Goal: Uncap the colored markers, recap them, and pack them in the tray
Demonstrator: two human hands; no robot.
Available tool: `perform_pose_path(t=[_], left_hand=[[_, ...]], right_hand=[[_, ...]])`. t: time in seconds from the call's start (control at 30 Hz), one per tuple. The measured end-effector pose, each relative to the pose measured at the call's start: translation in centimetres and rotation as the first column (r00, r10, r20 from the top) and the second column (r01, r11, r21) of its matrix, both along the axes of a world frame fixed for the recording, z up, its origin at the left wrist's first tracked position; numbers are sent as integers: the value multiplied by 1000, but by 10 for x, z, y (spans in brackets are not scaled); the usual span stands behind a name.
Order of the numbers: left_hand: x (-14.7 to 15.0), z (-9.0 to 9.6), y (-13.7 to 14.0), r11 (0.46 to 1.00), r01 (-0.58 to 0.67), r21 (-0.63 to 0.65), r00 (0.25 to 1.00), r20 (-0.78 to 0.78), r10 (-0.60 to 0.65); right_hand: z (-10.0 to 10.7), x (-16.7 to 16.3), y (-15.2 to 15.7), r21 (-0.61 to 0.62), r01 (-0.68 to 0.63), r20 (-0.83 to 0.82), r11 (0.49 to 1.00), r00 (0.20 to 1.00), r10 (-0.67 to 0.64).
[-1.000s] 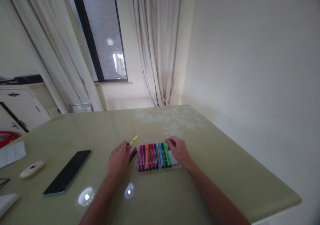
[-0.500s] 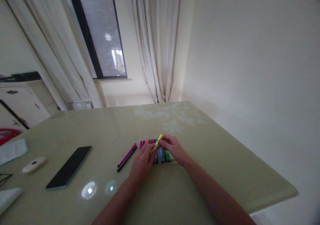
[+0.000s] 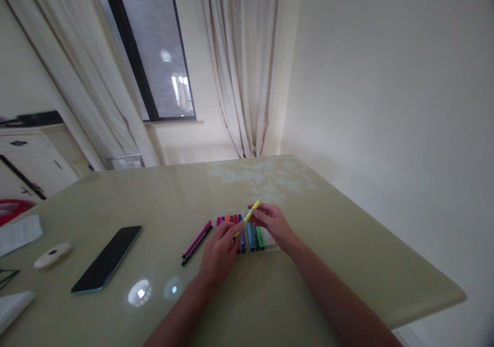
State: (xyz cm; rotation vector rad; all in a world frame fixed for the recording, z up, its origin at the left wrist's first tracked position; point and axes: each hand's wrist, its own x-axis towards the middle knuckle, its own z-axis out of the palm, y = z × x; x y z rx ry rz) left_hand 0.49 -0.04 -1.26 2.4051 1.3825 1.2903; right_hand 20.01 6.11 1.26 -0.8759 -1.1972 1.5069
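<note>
A person's 2 bare hands meet over a row of coloured marker pens lying side by side in a clear tray near the middle of a pale green, glossy worktop. The left hand and the right hand share a yellow marker, held tilted just above the row. The left fingers pinch its lower end, and the right fingers close on its upper end, so both hands are gripping the same pen. The row beneath shows pink, purple, orange, red, blue, light blue and green pens; part of it is hidden by the left hand.

Just left of the tray, 2 loose markers, one pink and one black, lie together on the worktop, touching or nearly so. Further left lies a dark phone, face up, and beyond it a small white oval object. At the far left edge sit some white papers. Behind the worktop hang cream curtains beside a dark window, with a plain wall on the right.
</note>
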Motion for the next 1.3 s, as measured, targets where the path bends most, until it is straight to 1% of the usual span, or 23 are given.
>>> perform_pose_path(t=[0.1, 0.17, 0.2, 0.27, 0.33, 0.4, 0.47, 0.6, 0.7, 0.83, 0.97, 1.07, 1.13, 1.2, 1.23, 1.27, 1.3], left_hand=[[4, -1, -3, 996, 30, -84, 994, -99, -38], [7, -1, -5, 986, 85, -142, 974, -197, -113], [8, -2, -5, 981, 107, -164, 959, -243, -145], [10, -2, -4, 976, 116, -182, 935, -312, -169], [9, -3, -2, 980, 93, -174, 927, -344, -149], [9, -3, 0, 985, 77, -157, 925, -357, -129], [9, -2, 1, 989, 64, -134, 919, -378, -110], [12, -3, 0, 990, 88, -107, 888, -442, -127], [16, -1, -1, 986, 110, -127, 868, -472, -157], [21, 4, 4, 985, 100, -142, 870, -468, -156], [24, 7, 13, 982, 99, -161, 856, -490, -167], [26, 2, 15, 986, 96, -138, 870, -469, -151], [26, -1, 14, 988, 105, -111, 887, -438, -144], [22, -1, 14, 989, 111, -100, 893, -427, -143], [18, 1, 14, 992, 80, -101, 895, -431, -116], [12, 6, 15, 994, 11, -104, 896, -441, -56], [4, 11, 16, 990, -94, -106, 889, -456, 36]], right_hand=[[1, 8, 6, 50, 100, 33, 994, 994, -102], [1, 18, 13, 92, 174, 110, 980, 977, -183], [1, 25, 16, 112, 188, 169, 976, 964, -206], [0, 35, 22, 140, 163, 310, 977, 929, -200], [-4, 40, 24, 144, 108, 443, 984, 882, -162], [-9, 39, 23, 149, 78, 545, 986, 825, -148], [-14, 33, 21, 192, 84, 626, 978, 757, -188], [-17, 20, 16, 356, 88, 728, 930, 598, -335], [-20, 17, 16, 393, 57, 766, 918, 532, -361], [-27, 17, 21, 432, 43, 801, 901, 442, -405], [-31, 17, 22, 455, 24, 800, 890, 428, -420], [-31, 17, 21, 466, 21, 801, 885, 415, -431], [-30, 18, 19, 468, 15, 796, 883, 426, -429], [-29, 20, 18, 473, 2, 790, 881, 442, -425], [-29, 21, 18, 475, 1, 787, 880, 448, -425], [-29, 22, 18, 478, 2, 782, 878, 453, -427], [-29, 23, 18, 482, 9, 776, 876, 460, -432]])
